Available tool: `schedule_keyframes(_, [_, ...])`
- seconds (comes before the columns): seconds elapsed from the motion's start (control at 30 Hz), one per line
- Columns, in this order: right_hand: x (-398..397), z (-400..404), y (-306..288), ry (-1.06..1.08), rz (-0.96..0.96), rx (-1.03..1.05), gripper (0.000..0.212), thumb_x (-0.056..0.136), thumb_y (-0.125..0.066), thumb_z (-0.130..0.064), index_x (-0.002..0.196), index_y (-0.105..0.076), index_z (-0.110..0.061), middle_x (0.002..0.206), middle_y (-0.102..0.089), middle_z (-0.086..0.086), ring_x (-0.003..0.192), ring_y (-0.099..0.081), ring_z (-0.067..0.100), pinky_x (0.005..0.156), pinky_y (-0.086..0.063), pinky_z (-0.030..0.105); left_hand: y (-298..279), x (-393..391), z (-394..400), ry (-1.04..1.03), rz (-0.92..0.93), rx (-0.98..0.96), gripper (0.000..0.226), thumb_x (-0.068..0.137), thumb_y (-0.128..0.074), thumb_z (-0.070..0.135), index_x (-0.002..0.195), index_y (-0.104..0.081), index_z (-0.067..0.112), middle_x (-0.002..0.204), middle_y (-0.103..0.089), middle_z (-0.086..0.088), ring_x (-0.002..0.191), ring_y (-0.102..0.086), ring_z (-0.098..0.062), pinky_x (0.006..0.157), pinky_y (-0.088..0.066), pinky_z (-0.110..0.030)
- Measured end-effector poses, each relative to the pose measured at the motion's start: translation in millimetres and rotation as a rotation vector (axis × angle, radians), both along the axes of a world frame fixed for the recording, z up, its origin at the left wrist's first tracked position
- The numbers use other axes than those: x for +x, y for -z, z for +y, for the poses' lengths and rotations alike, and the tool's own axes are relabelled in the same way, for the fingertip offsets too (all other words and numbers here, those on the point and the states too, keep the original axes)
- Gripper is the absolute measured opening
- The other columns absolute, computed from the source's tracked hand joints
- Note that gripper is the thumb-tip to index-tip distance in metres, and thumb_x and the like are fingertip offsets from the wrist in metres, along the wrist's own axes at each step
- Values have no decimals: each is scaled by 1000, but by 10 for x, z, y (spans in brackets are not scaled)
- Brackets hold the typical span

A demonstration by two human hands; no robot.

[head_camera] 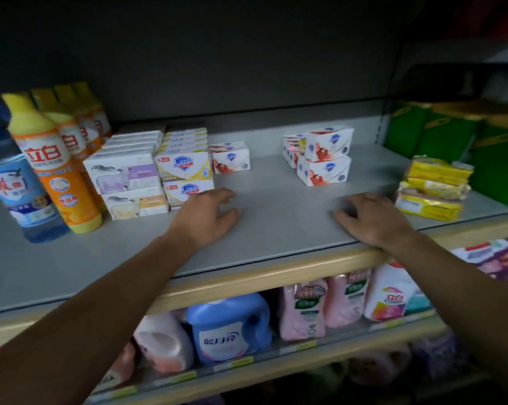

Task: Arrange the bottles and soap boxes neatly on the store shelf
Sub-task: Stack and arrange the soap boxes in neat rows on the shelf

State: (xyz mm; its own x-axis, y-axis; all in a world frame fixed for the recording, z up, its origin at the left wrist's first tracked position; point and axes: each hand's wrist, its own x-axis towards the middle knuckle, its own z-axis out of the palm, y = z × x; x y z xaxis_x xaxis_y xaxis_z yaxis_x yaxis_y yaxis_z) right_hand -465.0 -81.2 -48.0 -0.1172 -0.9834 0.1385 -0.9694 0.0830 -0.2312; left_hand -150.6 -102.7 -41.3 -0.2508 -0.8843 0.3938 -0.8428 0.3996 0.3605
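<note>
Neither hand holds anything: left hand (209, 217) and right hand (369, 219) lie on the bare shelf (276, 185), fingers loosely bent. Red-print soap boxes are split: one (231, 157) at 11 o'clock from the left hand, a tilted stack (324, 159) at 11 o'clock from the right. Sliding that stack could topple its top box. Bottles (54, 159) stand upright, far left.
</note>
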Motion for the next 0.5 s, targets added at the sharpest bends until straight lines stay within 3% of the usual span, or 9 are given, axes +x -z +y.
schedule_keyframes(0.2, [-20,4,81,14,35,-7,57,95,-36,-57,137,-48,-21,140,-48,9,130,-43,33,110,-31,38,-214,-683,-216,31,278,-26,31,87,-67,26,117,-66,18,104,-70,2,76,-65,-14,84,-46,-20])
schedule_keyframes(0.3, [-47,-4,96,24,34,-17,58,94,-35,-59,138,-48,-23,140,-47,6,130,-41,32,110,-29,39,-314,-1019,-413,53,298,-31,33,87,-66,29,118,-64,19,106,-70,0,86,-68,-20,93,-48,-31])
schedule_keyframes(0.5, [-66,-22,125,22,3,-53,55,91,-35,-60,129,-52,-24,133,-50,3,127,-42,30,106,-30,40,-450,-1612,-898,27,337,-55,46,86,-66,34,128,-57,17,119,-66,-3,107,-61,-23,90,-45,-30])
